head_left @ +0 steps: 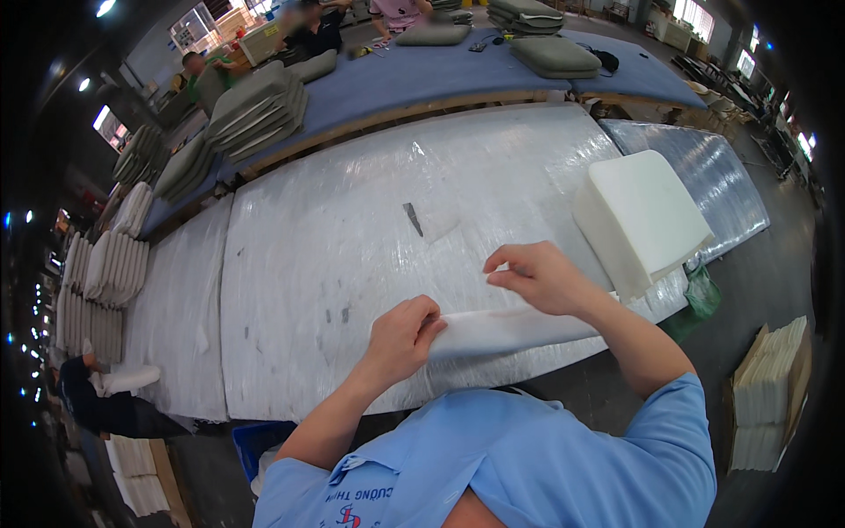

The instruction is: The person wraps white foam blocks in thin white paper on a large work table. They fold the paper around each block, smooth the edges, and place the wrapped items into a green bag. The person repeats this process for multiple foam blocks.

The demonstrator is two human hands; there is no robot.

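Note:
A long, narrow piece of white sheet material (510,331), apparently folded, lies along the near edge of the plastic-wrapped table (352,229). My left hand (403,341) grips its left end between thumb and fingers. Above the right half of this piece, my right hand (539,276) is raised off the table with its fingers curled toward the thumb in a pinch. Whether anything small sits between those fingertips is too unclear to see. To the right of my right hand stands a stack of white, rounded-corner cushion pads (647,220).
Beyond my table runs a blue-topped table (396,84) with stacks of grey-green cushions (255,110); people work behind it. Another person (106,396) bends at the far left. A green plastic bag (702,292) hangs by the right edge. A box of white sheets (770,396) stands right.

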